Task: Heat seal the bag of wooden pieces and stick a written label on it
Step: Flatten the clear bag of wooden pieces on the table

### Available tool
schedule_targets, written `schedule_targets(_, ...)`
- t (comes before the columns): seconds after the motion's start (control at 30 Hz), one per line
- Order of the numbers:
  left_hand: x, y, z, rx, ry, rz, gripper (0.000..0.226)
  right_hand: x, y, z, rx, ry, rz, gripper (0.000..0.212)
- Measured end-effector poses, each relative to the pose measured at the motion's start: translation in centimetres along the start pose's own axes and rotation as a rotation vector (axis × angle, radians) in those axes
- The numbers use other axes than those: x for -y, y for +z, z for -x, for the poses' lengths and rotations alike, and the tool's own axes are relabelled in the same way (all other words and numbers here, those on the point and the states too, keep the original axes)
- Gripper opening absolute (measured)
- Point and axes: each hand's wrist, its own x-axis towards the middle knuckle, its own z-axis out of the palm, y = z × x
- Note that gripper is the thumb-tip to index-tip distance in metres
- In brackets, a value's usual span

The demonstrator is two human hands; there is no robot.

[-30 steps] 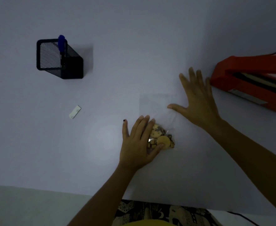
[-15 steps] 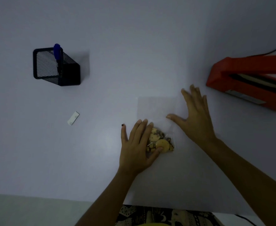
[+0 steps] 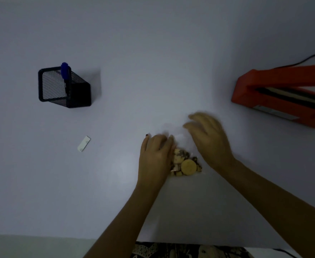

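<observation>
Left hand (image 3: 155,157) lies flat, fingers straight, covering part of the bag of wooden pieces (image 3: 187,163) mid-worktop (image 3: 153,53). Right hand (image 3: 209,138) is motion-blurred over the bag's clear top; grip unreadable. Red sealer (image 3: 286,95) is cropped at right.

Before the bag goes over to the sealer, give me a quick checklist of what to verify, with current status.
1. Wooden pieces bunched at the bag's near end: ok.
2. Bag mouth flat and free of pieces: cannot tell, blurred.
3. Left hand steadies the bag: ok.
4. Right hand has a grip on the bag: cannot tell, motion blur.
5. Orange heat sealer arm raised: ok.
6. Label and blue pen at hand: ok.
</observation>
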Motion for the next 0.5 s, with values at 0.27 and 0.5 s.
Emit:
schedule_targets(0.27, 0.9, -0.4, -1.2, 0.035, 0.050, -0.042, 0.020, -3.0, -0.6, 0.8, 0.234, -0.419, -0.034, 0.029)
schedule_targets(0.5, 0.8, -0.5, -1.7, 0.004, 0.033, -0.043, 0.019, -3.9, -2.0, 1.0, 0.214, -0.442, 0.117, 0.035)
